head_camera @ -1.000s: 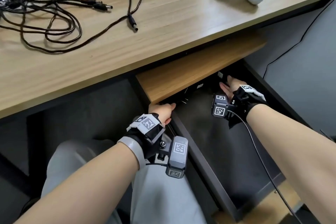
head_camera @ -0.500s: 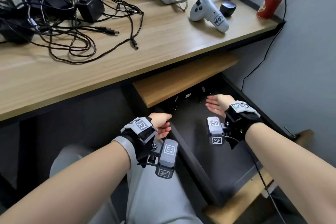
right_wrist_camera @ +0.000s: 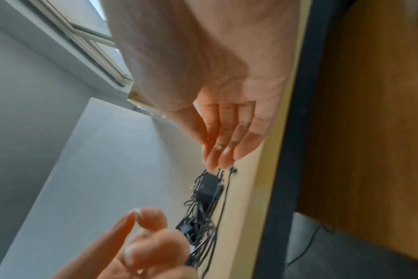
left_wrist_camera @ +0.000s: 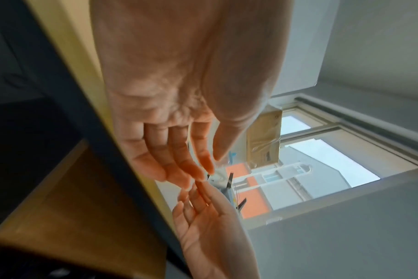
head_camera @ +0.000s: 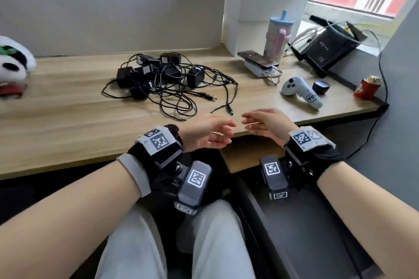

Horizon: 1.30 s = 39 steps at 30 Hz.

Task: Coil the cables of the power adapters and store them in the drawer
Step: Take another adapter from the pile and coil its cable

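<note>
Several black power adapters [head_camera: 158, 72] lie in a heap on the wooden desk [head_camera: 68, 120], their thin cables [head_camera: 181, 102] tangled and spread toward the front edge. In the right wrist view the same adapters [right_wrist_camera: 207, 186] show just past my fingertips. My left hand [head_camera: 213, 133] and right hand [head_camera: 260, 123] hover side by side over the desk's front edge, fingers relaxed and empty, fingertips almost meeting. Below them the dark drawer [head_camera: 306, 233] stands pulled out under the desk.
On the desk's right sit a white game controller [head_camera: 301, 92], a phone on a white power bank [head_camera: 260, 64], a pastel cup [head_camera: 278, 38], a black router [head_camera: 328, 50] and a red ornament [head_camera: 367, 88]. A panda toy [head_camera: 13, 61] lies far left.
Both hands have come up out of the drawer to the desk's front edge. The head view has tilted up from the drawer to the desktop.
</note>
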Available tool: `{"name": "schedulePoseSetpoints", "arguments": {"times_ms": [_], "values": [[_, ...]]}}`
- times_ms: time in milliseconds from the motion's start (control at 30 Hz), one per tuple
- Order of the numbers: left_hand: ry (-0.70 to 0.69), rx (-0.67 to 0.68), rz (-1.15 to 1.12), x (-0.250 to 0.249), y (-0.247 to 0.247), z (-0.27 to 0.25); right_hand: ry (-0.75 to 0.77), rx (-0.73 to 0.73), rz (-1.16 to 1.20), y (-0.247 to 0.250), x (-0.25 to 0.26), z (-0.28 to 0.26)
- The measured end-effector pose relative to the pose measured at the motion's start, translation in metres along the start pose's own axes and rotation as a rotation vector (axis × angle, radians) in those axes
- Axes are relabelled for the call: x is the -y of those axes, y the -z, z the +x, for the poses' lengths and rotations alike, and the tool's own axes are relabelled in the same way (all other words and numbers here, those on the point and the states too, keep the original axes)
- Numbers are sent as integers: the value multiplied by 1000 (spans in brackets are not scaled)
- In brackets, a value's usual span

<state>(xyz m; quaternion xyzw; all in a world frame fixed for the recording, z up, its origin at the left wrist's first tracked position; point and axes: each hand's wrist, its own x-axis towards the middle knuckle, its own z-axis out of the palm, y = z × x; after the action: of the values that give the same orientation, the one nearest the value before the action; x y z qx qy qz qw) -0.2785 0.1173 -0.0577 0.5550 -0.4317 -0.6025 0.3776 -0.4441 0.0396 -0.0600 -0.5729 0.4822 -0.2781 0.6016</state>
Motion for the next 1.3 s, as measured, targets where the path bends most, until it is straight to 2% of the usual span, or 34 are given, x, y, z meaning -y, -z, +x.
{"name": "schedulePoseSetpoints", "arguments": {"times_ms": [200,367,500,600,767,867,933,1000,1067,1167,1233,1300], "values": [[-79,-367,-148,-23,75,-14,41,126,-51,-56,38,33],[-79,-616,-260,-21,129,-15,-41,104,-53,-90,57,81],[-38,-727,-289,-16,159,-11,-103,26,-30,-112,70,116],[-25,-732,-299,-15,174,-5,-74,49,-32,-128,82,132],[-49,-720,-333,-21,190,7,75,157,-193,-169,98,148],[-48,-712,-343,-20,196,12,124,161,-478,-184,97,157],[-39,-711,-367,-17,201,13,224,130,-666,-186,95,158],[-30,-699,-418,-14,206,13,385,131,-674,-184,94,154],[-24,-656,-478,-14,210,12,480,233,-573,-180,98,142],[-38,-519,-580,-18,211,10,526,497,-534,-171,108,115],[-87,-437,-678,-21,208,9,496,673,-592,-165,112,95],[-149,-407,-770,-25,208,10,402,809,-677,-159,111,78]]}}
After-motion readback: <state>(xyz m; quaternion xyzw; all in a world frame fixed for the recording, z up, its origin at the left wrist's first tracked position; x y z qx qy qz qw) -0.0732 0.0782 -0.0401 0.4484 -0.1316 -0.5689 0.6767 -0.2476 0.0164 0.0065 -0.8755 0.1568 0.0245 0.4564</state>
